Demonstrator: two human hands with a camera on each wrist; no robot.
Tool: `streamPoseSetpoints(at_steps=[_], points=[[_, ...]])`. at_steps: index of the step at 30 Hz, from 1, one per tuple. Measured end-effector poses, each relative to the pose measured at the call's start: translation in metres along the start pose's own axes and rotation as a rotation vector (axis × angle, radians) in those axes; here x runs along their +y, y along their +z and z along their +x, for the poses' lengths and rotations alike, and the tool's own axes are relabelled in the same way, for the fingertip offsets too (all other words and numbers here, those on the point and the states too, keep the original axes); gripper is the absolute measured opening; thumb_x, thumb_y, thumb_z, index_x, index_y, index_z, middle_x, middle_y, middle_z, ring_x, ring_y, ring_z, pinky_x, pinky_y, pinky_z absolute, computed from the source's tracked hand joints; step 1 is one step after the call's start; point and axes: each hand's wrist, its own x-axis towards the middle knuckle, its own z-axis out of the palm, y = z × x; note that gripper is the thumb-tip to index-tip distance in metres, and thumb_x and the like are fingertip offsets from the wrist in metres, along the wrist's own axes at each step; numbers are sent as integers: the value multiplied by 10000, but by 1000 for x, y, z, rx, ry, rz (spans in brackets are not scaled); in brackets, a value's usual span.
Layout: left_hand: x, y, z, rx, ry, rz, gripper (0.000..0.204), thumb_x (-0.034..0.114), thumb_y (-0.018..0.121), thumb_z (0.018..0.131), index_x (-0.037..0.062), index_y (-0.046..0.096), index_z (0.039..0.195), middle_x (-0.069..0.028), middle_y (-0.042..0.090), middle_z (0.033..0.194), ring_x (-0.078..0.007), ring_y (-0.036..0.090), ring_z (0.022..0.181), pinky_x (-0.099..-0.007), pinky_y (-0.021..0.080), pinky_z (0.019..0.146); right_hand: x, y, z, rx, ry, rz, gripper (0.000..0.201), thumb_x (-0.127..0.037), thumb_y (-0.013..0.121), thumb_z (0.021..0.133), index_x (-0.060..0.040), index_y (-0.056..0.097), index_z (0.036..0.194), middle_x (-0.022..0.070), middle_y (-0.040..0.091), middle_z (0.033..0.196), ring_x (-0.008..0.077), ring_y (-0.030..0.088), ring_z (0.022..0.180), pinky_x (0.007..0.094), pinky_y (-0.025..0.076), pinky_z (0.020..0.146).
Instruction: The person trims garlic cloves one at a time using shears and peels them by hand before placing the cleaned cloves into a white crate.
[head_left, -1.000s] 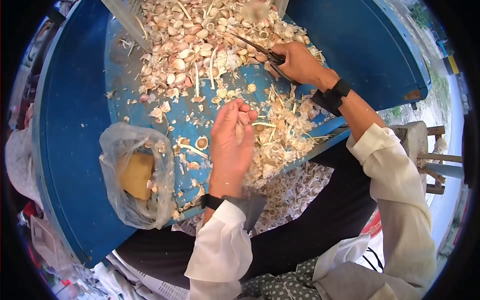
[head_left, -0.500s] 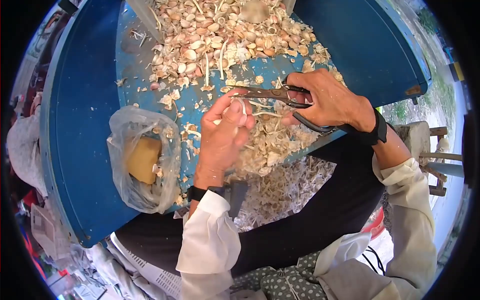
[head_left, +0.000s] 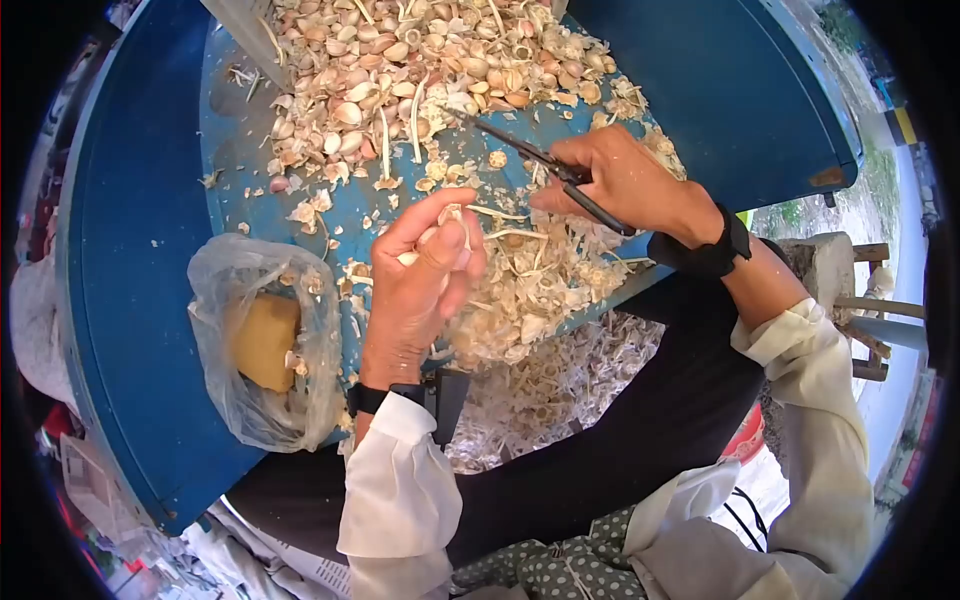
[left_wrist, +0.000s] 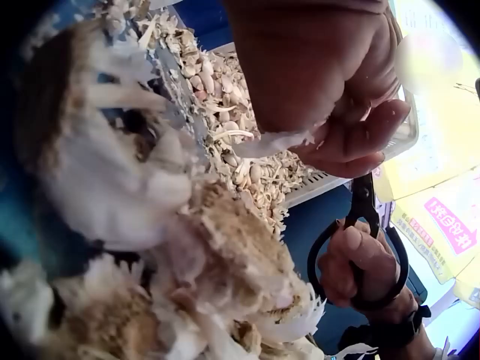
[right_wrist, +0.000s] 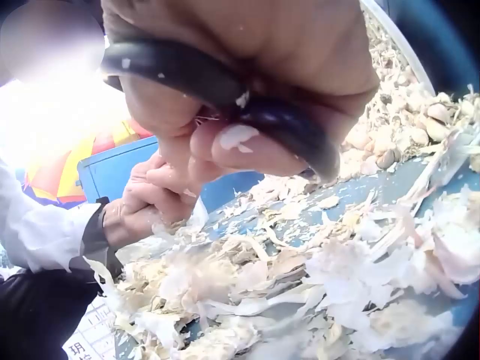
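Observation:
My left hand [head_left: 415, 285] is raised over the blue table, its fingers and thumb curled round pale garlic [head_left: 453, 216], much of which they hide. To its right, my right hand [head_left: 640, 185] grips dark scissors [head_left: 520, 145] by their black handles. The blades point up and left toward the garlic pile, apart from the left hand. In the left wrist view, fingers of the right hand [left_wrist: 364, 259] pass through the scissor loops [left_wrist: 313, 262]. The right wrist view shows a black loop [right_wrist: 176, 71] close up round the fingers.
A large heap of garlic cloves [head_left: 350, 110] covers the table's far side. Dry skins and stems [head_left: 540, 290] lie near the front edge. At left sits a clear plastic bag [head_left: 215, 330] with a yellowish block [head_left: 268, 342] inside. More skins [head_left: 560, 400] lie below the table edge.
The scissors went from over the heap to the garlic at my left fingertips, then drew back up and right. My left hand turned, and its thumb and forefinger are now more spread around the garlic.

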Motion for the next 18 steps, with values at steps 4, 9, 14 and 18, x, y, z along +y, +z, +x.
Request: streamPoseSetpoints(at_steps=[4, 9, 14, 18], points=[[-26, -4, 5, -85, 42, -408, 358, 236, 628, 908, 20, 539, 1179, -75, 579, 958, -78, 520, 638, -143, 301, 402, 56, 2, 57, 482, 34, -270, 250, -191, 659, 777, 41, 582, 724, 231, 580, 641, 382, 583, 594, 455, 439, 575], [-28, 5, 11, -23, 22, -622, 265, 191, 578, 940, 31, 530, 1146, -95, 566, 1026, -120, 571, 775, -131, 320, 402, 76, 23, 89, 620, 112, -238, 250, -199, 664, 757, 45, 612, 779, 240, 598, 672, 362, 605, 615, 440, 458, 591], [-31, 14, 24, 113, -75, -526, 274, 152, 546, 954, 12, 504, 1186, -114, 562, 1055, -113, 545, 752, -121, 384, 400, 40, 5, 57, 415, 53, 1, 271, -205, 722, 732, 30, 588, 753, 186, 559, 622, 303, 523, 544, 378, 429, 546], [-35, 31, 25, 200, -108, -348, 268, 152, 567, 944, 6, 523, 1165, -84, 587, 971, -119, 567, 704, -127, 368, 403, -21, -12, 28, 159, -244, -79, 219, -118, 710, 702, 23, 549, 747, 184, 554, 635, 356, 514, 576, 372, 425, 551]])
